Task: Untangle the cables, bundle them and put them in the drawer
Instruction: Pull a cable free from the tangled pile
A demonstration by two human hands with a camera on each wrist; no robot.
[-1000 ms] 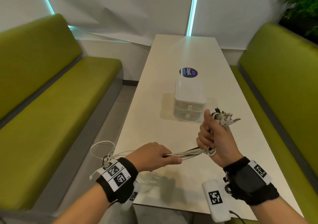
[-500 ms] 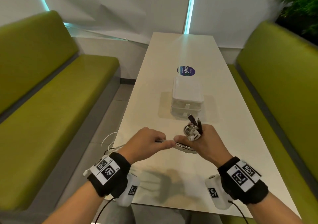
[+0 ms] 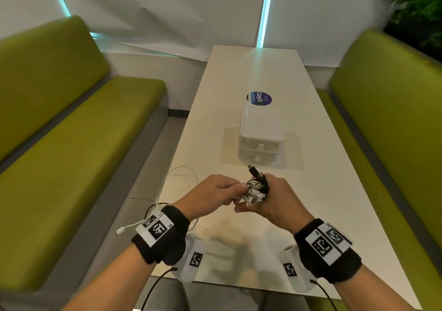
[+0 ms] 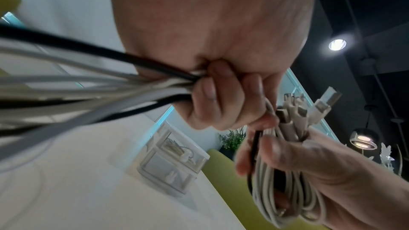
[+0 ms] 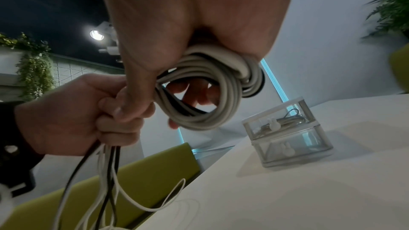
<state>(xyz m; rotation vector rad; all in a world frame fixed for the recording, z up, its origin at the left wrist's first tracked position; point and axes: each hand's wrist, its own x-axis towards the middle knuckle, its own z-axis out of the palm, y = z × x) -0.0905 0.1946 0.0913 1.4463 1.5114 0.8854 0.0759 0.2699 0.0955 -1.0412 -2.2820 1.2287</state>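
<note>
A coil of white and black cables (image 3: pixel 254 190) (image 5: pixel 205 90) (image 4: pixel 285 172) sits in my right hand (image 3: pixel 272 197), whose fingers curl round the loops. Plug ends (image 4: pixel 309 109) stick up out of the coil, one black plug (image 3: pixel 253 171) topmost. My left hand (image 3: pixel 217 192) (image 4: pixel 212 100) is right beside it, fist closed round the loose run of the same cables (image 4: pixel 88 90). The free tails (image 3: pixel 181 181) (image 5: pixel 106 181) hang off the table's left edge past my left wrist. A small clear two-drawer unit (image 3: pixel 260 138) (image 5: pixel 287 132) stands beyond my hands, both drawers closed, cables inside the upper one.
The long white table (image 3: pixel 239 239) runs away from me between two green benches (image 3: pixel 71 143) (image 3: pixel 387 119). A round dark sticker (image 3: pixel 259 98) lies behind the drawer unit. A plant (image 3: pixel 416 12) stands at the far right corner.
My hands have come together from roughly a hand's width apart. The right hand has turned over with the coil, taking in the stretched length of cable. The loose tails are shorter.
</note>
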